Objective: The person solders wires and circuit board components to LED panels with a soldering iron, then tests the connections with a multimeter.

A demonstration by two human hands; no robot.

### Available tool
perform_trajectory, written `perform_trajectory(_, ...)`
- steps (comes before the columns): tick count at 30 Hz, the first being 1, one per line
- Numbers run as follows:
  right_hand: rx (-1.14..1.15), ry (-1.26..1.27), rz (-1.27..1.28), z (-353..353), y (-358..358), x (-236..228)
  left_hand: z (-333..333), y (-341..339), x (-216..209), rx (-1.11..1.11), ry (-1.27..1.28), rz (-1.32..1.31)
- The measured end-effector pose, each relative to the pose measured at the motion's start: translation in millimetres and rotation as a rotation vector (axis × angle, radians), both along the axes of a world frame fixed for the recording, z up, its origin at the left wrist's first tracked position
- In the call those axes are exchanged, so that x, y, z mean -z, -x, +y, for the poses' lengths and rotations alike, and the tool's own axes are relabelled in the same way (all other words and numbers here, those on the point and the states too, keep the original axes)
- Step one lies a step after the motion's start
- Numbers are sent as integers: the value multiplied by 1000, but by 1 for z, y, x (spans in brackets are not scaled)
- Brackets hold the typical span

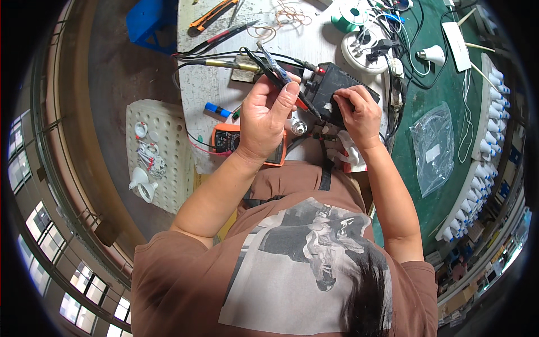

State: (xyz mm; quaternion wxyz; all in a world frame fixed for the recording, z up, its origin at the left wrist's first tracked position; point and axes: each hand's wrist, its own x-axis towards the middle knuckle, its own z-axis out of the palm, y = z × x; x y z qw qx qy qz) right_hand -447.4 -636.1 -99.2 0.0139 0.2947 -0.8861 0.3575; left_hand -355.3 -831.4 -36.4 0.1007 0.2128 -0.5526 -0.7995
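My left hand [265, 118] is raised over the white bench, thumb and fingers closed on a slender black tool [307, 104] whose dark tip points down to the right. Its exact kind is unclear; a bluish, shiny piece [273, 64] sticks up beside it from the same grip. My right hand [359, 115] is held over the near right corner of a black box-shaped unit [337, 84], fingertips pinched together; whatever lies between them is hidden. Between the hands stands a round, silver-white part [297, 124]. An orange multimeter [223, 135] lies partly under my left wrist.
Probes [216, 40], an orange utility knife [213, 16] and a soldering iron [229, 64] lie at the back left. A round white power strip [362, 53] with tangled cords stands back right. Bulbs [477, 185] line the right edge; a perforated foam board [163, 168] sits left.
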Motion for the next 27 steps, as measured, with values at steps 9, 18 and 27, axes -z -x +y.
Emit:
perform_trajectory(9,94,117,-238,3,-2,-9,10,8,21,123,191,-8)
perform_trajectory(18,-202,82,-207,11,-5,-52,27,20,28,264,503,192)
perform_trajectory(27,119,284,-419,27,-6,-31,21,22,31,197,582,119)
